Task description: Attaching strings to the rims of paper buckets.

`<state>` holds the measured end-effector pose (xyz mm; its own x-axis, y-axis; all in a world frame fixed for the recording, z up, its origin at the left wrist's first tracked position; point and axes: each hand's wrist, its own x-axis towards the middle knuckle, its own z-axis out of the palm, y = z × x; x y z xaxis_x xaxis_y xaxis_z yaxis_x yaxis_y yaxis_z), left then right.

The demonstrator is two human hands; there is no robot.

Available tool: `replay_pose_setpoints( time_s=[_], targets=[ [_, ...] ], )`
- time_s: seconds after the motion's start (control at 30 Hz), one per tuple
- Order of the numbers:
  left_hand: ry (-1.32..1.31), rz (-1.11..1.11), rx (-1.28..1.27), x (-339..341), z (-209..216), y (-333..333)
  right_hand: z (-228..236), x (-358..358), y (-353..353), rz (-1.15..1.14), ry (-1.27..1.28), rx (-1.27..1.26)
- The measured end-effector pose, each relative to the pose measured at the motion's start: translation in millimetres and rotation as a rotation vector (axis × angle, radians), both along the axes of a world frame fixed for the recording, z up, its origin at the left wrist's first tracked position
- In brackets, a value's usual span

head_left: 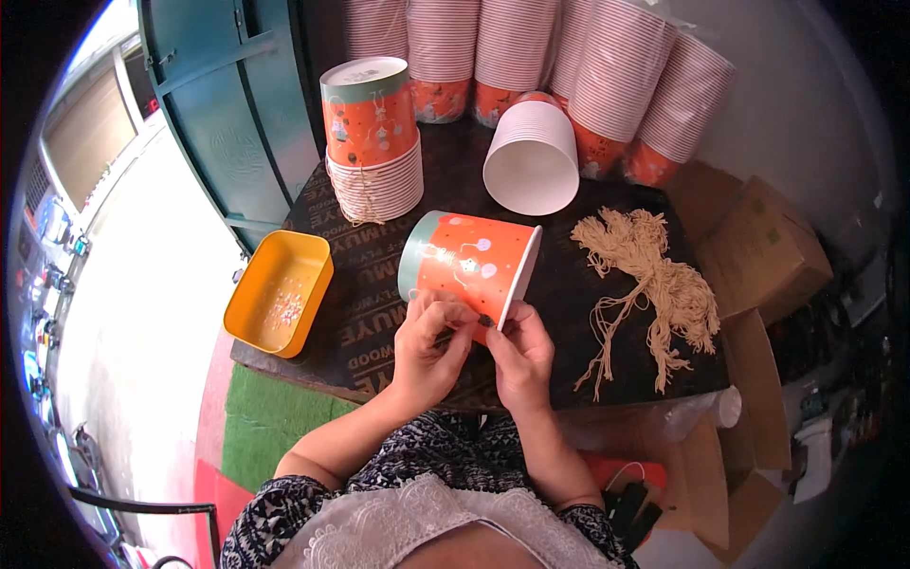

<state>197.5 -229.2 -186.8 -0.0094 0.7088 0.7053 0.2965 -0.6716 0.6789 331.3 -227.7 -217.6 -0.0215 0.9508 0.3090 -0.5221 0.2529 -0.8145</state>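
The left hand (431, 343) and right hand (524, 356) pinch closed on the near rim of a sideways orange cup (474, 248), seemingly mid-work, while beyond them stacked cups (372, 128) trailing string look done, and bagged cups (621, 71) and rightward loose string (668, 280) apparently remain.

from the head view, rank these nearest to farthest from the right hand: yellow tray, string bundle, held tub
1. Held tub: touching the right hand
2. String bundle: to the hand's right
3. Yellow tray: far left
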Motion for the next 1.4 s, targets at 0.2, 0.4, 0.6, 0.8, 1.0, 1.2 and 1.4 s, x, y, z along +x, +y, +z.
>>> replay_pose_setpoints(
  time_s=[0.2,0.4,0.6,0.8,1.0,1.2,1.4],
  targets=[
    [-0.034,-0.001,-0.008,3,-2,1,5,-3,-3,0.019,-0.048,0.005],
    [-0.023,-0.024,-0.057,5,1,0,-1,-4,-4,-0.072,-0.183,0.040],
    [0.095,0.082,0.062,6,-9,5,-9,-7,-5,-0.234,-0.328,0.119],
    [0.182,0.151,0.160,8,-14,6,-6,-7,-8,-0.320,-0.426,0.180],
    [0.207,0.072,0.139,-1,-6,9,4,-5,-9,-0.643,-0.799,0.442],
    [0.298,0.425,-0.046,-78,29,17,36,31,0,-0.877,-1.125,0.607],
    [0.598,0.788,-0.348,-181,34,16,69,41,2,-0.691,-1.385,0.819]
  ],
)
